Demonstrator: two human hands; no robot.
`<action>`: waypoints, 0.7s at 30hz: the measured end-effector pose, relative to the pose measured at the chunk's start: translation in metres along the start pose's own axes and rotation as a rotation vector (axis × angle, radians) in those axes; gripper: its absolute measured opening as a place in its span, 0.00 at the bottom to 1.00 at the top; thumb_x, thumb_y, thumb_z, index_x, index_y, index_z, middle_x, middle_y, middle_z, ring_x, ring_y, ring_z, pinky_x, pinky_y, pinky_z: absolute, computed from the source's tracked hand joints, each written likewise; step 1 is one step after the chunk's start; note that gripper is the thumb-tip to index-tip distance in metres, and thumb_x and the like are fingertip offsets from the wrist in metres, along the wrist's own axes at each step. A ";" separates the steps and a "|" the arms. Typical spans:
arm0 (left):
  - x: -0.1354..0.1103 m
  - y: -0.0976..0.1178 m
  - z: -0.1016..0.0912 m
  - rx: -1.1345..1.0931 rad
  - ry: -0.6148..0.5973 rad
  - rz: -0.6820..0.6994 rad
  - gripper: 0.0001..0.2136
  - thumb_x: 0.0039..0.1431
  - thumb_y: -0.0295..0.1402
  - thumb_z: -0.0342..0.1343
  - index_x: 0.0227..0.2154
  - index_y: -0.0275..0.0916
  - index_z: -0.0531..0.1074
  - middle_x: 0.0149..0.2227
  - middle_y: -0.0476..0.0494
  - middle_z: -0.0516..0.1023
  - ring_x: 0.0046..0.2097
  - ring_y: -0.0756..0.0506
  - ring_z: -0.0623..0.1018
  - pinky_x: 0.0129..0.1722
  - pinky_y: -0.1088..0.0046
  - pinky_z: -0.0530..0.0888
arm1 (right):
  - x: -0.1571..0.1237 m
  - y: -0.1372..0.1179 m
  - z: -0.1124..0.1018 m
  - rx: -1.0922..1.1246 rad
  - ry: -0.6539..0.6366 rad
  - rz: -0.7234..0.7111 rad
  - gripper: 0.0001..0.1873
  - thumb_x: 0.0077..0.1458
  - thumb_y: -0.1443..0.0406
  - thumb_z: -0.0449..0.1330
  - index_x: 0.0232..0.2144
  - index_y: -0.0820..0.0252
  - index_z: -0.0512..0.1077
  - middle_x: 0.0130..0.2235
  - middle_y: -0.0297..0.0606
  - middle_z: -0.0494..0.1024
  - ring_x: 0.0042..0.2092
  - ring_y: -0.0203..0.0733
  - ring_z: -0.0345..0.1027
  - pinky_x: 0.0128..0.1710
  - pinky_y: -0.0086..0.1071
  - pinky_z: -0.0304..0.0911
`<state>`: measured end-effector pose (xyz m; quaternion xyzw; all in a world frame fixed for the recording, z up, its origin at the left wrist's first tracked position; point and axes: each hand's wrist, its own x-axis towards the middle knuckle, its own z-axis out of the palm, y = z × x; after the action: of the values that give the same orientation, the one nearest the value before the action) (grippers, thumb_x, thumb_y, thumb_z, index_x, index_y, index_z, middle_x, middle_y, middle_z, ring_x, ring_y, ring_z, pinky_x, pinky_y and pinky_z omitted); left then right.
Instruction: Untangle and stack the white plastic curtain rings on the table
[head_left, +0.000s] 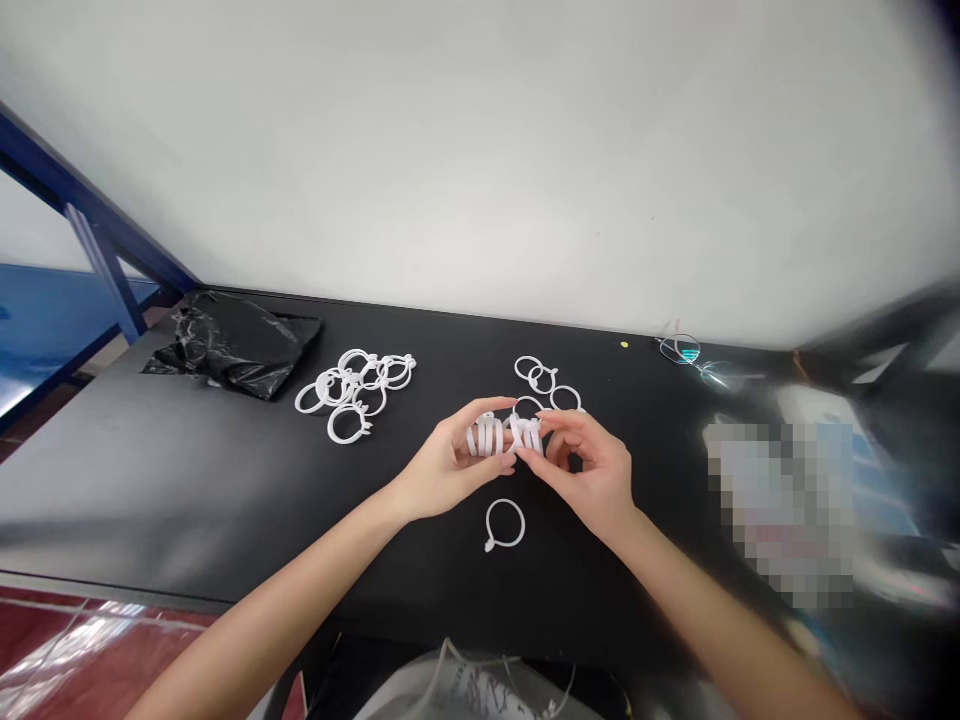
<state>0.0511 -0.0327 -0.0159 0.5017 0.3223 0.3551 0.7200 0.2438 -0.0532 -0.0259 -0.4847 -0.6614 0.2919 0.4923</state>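
Several white plastic curtain rings (489, 436) stand side by side as a row between my two hands, above the black table. My left hand (454, 460) is closed around the left part of the row, thumb below and fingers above. With thumb and fingertips, my right hand (589, 465) pinches the rings at the right end. One loose ring (523, 523) lies on the table just below the hands. Beyond my right hand lie a few more loose rings (566, 398). A heap of similar rings (349, 424) rests to the left of my left hand.
A crumpled black plastic bag (247, 345) lies at the table's back left. Eyeglasses (681, 350) sit near the wall at the back right. Blurred, pixelated packages (780, 510) are at the right. A blue metal frame (112, 240) borders the left side of the black table (247, 500).
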 end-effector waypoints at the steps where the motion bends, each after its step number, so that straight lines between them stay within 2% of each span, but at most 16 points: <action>1: 0.000 -0.001 0.001 0.049 0.017 0.010 0.24 0.57 0.32 0.62 0.56 0.41 0.65 0.40 0.44 0.78 0.39 0.48 0.78 0.43 0.67 0.79 | -0.001 -0.001 0.001 -0.006 -0.004 0.000 0.15 0.50 0.66 0.67 0.41 0.55 0.72 0.32 0.33 0.77 0.21 0.30 0.65 0.20 0.27 0.62; 6: 0.000 -0.005 0.002 0.348 0.127 0.077 0.19 0.58 0.33 0.59 0.52 0.41 0.70 0.35 0.46 0.79 0.32 0.50 0.77 0.33 0.75 0.77 | -0.002 -0.005 0.004 0.075 -0.031 0.144 0.15 0.50 0.65 0.67 0.42 0.55 0.72 0.31 0.32 0.78 0.22 0.32 0.67 0.20 0.27 0.62; 10: 0.001 -0.011 0.002 0.711 0.185 0.278 0.12 0.58 0.32 0.59 0.46 0.40 0.76 0.30 0.49 0.79 0.23 0.55 0.68 0.25 0.80 0.69 | -0.002 -0.009 0.009 0.168 -0.020 0.306 0.17 0.48 0.62 0.69 0.41 0.56 0.72 0.29 0.32 0.77 0.23 0.35 0.69 0.21 0.28 0.62; 13: 0.001 -0.012 0.001 0.841 0.207 0.381 0.11 0.59 0.33 0.58 0.45 0.40 0.77 0.25 0.52 0.76 0.21 0.56 0.64 0.24 0.81 0.66 | -0.003 -0.013 0.012 0.187 0.018 0.376 0.17 0.48 0.62 0.69 0.40 0.57 0.73 0.29 0.33 0.77 0.24 0.34 0.68 0.22 0.28 0.62; 16: -0.001 -0.009 0.001 0.827 0.224 0.354 0.14 0.59 0.34 0.59 0.48 0.39 0.75 0.22 0.54 0.73 0.22 0.55 0.65 0.25 0.82 0.67 | -0.002 -0.013 0.010 0.226 0.043 0.414 0.17 0.45 0.62 0.71 0.38 0.59 0.73 0.28 0.33 0.77 0.23 0.32 0.65 0.21 0.27 0.61; 18: -0.003 -0.004 0.002 0.759 0.239 0.303 0.15 0.58 0.33 0.59 0.48 0.39 0.73 0.25 0.52 0.74 0.24 0.55 0.68 0.28 0.81 0.70 | 0.003 -0.010 0.006 0.316 0.061 0.484 0.18 0.43 0.62 0.72 0.36 0.59 0.73 0.26 0.32 0.76 0.21 0.31 0.62 0.18 0.26 0.57; 21: -0.002 0.001 0.003 0.515 0.262 0.180 0.15 0.58 0.33 0.59 0.47 0.39 0.70 0.30 0.49 0.77 0.28 0.52 0.74 0.27 0.80 0.72 | 0.009 -0.004 -0.001 0.429 0.071 0.590 0.19 0.41 0.61 0.72 0.35 0.59 0.71 0.26 0.31 0.75 0.19 0.29 0.58 0.13 0.23 0.49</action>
<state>0.0525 -0.0356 -0.0135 0.6443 0.4461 0.3857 0.4869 0.2430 -0.0461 -0.0187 -0.5503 -0.3995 0.5362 0.5000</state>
